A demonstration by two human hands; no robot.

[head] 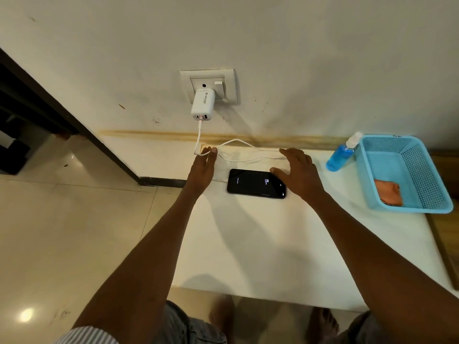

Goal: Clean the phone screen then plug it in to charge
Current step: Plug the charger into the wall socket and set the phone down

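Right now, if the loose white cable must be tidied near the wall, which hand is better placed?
Left. The left hand already touches the white cable below the charger. The right hand is open beside the phone, farther from that loop.

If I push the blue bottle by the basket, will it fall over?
Probably, if pushed high up. The blue bottle is tall and narrow, so it looks tippy. It leans against or stands close beside the blue basket, which might catch it on that side. It seems mostly full of liquid, so likely heavy for its size.

Phone (256, 183) screen text was too small to read; right hand (298, 173) hid its right end, plug perhaps behind left hand (202, 170).
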